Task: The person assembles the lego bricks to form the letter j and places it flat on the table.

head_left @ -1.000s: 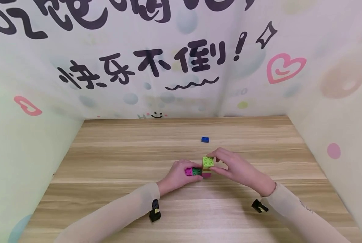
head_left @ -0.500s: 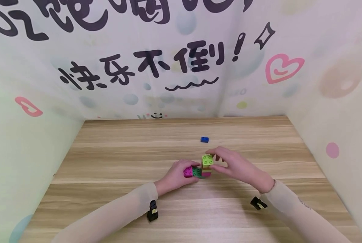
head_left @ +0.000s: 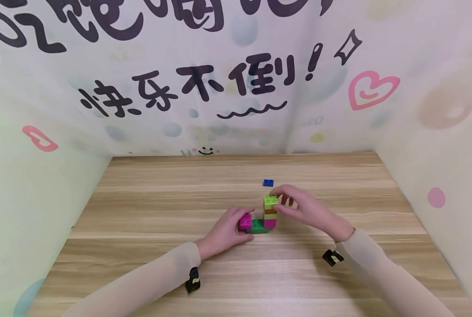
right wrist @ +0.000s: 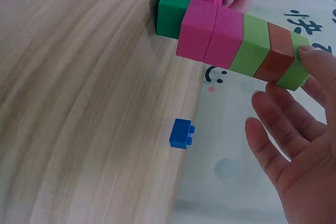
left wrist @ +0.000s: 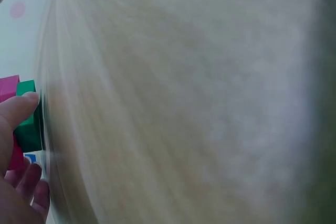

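My left hand [head_left: 222, 231] curves around the left end of a long green building brick [head_left: 256, 227], with its thumb [left wrist: 23, 104] over the green side in the left wrist view. A magenta brick [head_left: 245, 221] sits on that end, between thumb and fingers. At the green brick's right end rises a tower of magenta [right wrist: 223, 35], lime [right wrist: 249, 44] and brown [right wrist: 275, 53] bricks. Its top lime brick [head_left: 270, 201] is pinched by my right hand [head_left: 301, 206] between thumb and index finger; the other right fingers are spread loosely in the right wrist view.
A small blue brick [head_left: 268, 182] lies alone on the wood-grain table [head_left: 160, 189], beyond the tower. Printed cloth walls [head_left: 204, 127] enclose the table at the back and both sides. A black wrist device [head_left: 193, 280] hangs at the left cuff.
The tower's top and my right hand have shifted away from me, showing more of the tower's front. My left hand has slid a little left, uncovering more of the green brick.
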The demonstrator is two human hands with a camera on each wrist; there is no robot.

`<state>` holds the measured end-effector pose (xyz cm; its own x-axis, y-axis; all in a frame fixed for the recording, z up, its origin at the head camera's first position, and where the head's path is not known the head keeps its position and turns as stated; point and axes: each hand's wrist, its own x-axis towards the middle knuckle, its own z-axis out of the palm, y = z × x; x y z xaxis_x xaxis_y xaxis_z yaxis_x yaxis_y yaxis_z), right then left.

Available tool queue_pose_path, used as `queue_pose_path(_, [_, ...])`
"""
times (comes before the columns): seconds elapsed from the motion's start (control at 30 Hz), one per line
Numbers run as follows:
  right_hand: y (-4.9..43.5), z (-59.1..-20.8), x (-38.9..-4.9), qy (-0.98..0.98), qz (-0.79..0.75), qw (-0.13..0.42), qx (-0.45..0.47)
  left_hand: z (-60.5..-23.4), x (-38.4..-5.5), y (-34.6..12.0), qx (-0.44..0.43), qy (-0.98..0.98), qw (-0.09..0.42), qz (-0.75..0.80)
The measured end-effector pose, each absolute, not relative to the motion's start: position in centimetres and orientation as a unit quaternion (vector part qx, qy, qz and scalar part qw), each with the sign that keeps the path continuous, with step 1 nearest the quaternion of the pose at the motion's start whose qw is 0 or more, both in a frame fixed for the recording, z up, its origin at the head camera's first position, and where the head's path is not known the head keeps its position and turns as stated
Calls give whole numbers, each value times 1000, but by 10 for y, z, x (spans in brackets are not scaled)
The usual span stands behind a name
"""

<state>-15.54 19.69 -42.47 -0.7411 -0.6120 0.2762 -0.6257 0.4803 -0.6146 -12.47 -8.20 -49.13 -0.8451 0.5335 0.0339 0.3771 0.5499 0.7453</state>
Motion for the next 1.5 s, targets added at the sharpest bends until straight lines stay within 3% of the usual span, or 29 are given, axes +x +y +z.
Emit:
queue_pose_path(0.4, [199, -443, -177, -859, 409, -4, 309, -490, -118, -81, 275, 898, 34, 341])
queue_pose_path(0.93, [199, -477, -199, -871, 414, -98, 245, -491, -115, -79, 275, 907, 26, 317])
queue_pose_path(1.5, [192, -483, -212, -880, 392, -132, 236, -492, -115, -76, 253, 917, 27, 306])
